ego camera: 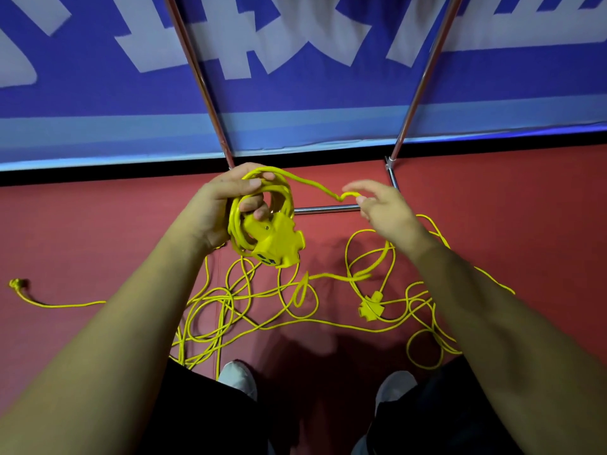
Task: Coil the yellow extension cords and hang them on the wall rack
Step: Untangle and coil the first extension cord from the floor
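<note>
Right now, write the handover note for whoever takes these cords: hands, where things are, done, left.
Left hand grips a small coil, its socket block hanging below.
Right hand pinches the strand leading off the coil.
Loose cord lies tangled on the red floor, with a second socket block in it and a plug far left.
Done: a few loops wound.
Left: wind the remainder, coil any second cord, hang them. The metal frame stands ahead, with nothing on the part in view.
</note>
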The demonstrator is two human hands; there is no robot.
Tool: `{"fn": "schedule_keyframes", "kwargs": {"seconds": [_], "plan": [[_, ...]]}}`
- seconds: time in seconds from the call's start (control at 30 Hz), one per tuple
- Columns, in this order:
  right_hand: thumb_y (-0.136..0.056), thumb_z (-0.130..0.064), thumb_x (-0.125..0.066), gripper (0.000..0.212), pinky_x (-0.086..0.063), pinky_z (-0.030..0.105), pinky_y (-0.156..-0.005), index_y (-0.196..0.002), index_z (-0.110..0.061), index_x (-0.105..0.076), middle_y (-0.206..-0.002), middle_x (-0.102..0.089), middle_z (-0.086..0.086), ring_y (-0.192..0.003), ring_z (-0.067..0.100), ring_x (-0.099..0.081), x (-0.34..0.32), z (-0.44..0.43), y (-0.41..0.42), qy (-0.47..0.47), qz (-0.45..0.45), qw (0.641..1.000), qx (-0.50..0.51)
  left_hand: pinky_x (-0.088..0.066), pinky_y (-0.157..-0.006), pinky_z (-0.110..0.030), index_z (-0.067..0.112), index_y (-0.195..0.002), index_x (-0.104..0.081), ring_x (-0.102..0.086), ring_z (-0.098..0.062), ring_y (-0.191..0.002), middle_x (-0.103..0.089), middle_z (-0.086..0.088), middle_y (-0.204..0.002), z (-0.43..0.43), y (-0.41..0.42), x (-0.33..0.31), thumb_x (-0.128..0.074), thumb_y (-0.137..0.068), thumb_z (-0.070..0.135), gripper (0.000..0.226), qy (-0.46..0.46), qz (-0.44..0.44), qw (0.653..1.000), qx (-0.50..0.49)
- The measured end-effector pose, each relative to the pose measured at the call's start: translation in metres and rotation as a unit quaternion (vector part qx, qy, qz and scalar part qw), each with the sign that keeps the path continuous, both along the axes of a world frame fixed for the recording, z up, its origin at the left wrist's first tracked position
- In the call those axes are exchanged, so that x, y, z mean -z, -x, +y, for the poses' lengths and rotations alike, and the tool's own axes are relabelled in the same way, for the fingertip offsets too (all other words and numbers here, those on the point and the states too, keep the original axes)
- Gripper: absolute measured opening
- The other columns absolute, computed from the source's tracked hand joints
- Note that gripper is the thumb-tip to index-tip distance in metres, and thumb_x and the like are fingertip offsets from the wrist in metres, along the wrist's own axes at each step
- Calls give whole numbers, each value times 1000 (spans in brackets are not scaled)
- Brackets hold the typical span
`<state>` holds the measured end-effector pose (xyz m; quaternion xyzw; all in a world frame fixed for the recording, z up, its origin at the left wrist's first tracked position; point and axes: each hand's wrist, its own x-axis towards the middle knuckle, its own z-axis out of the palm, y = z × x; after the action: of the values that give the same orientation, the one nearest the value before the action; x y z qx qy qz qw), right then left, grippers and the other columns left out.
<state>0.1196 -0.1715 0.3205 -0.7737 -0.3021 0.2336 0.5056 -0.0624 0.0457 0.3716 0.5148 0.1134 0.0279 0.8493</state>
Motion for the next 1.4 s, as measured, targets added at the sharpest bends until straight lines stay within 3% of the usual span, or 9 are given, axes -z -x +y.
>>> {"fn": "schedule_keyframes", "kwargs": {"seconds": [0.1,0.3,0.47,0.57,0.63,0.83,1.0,1.2,1.4], "plan": [[-97,-5,-49,23,-35,15,-58,-102,-13,-71,-60,-56,-15,-56,1,-52,13,1,7,51,-93,994,3,-43,-58,-27,12,-110,-60,-49,-18,-51,-43,3,-49,-1,-4,4,-83,-71,27,48,42,-16,999,5],[-93,-35,-50,31,-41,37,-63,-68,-20,-59,-61,-56,-4,-62,18,-52,37,3,10,119,-107,987,27,-48,-66,-27,22,-108,-70,-56,-14,-56,-51,6,-50,-1,-10,9,-78,-80,22,29,170,-92,979,-58],[-102,-18,-43,23,-48,32,-66,-97,-11,-65,-77,-61,6,-71,25,-58,44,1,23,183,-80,979,-32,-52,-81,-36,14,-94,-62,-61,-18,-65,-61,2,-59,8,-14,12,-57,-98,23,10,272,-134,949,-92],[-106,-23,-35,30,-35,20,-44,-106,-11,-62,-62,-47,3,-48,14,-42,46,3,45,196,149,968,-46,-49,-91,-41,17,-70,-59,-62,-16,-74,-60,0,-71,9,-16,14,-61,-95,33,30,208,-80,967,-125],[-106,-29,-33,28,-29,21,-43,-102,-14,-57,-63,-46,5,-46,13,-37,49,5,61,219,227,947,-59,-51,-94,-43,17,-77,-54,-60,-15,-78,-57,1,-72,4,-19,16,-60,-97,28,24,193,-61,961,-186],[-104,-24,-39,23,-28,19,-35,-93,-9,-51,-60,-42,0,-38,5,-36,41,15,96,241,100,952,-158,-57,-84,-39,13,-95,-56,-68,-26,-84,-64,-8,-74,-10,-25,7,-52,-97,0,13,124,-88,944,-293],[-101,-20,-48,25,-37,26,-51,-95,0,-63,-58,-53,8,-43,4,-43,17,22,109,196,-2,957,-216,-57,-66,-34,15,-99,-55,-71,-20,-81,-73,-4,-81,-12,-19,6,-49,-100,1,15,-63,-31,956,-284],[-95,-3,-50,33,-45,26,-52,-123,-19,-59,-55,-52,6,-55,24,-67,-28,17,118,128,279,913,-268,-51,-78,-38,22,-96,-63,-64,-20,-81,-67,-8,-86,-11,-16,12,-58,-97,12,12,-274,40,916,-290],[-91,8,-46,24,-45,25,-48,-110,8,-61,-64,-55,14,-53,25,-61,-64,5,96,56,310,909,-272,-47,-68,-20,13,-110,-60,-57,-7,-68,-60,-1,-81,-11,-15,10,-59,-97,7,14,-421,42,881,-211]]}}
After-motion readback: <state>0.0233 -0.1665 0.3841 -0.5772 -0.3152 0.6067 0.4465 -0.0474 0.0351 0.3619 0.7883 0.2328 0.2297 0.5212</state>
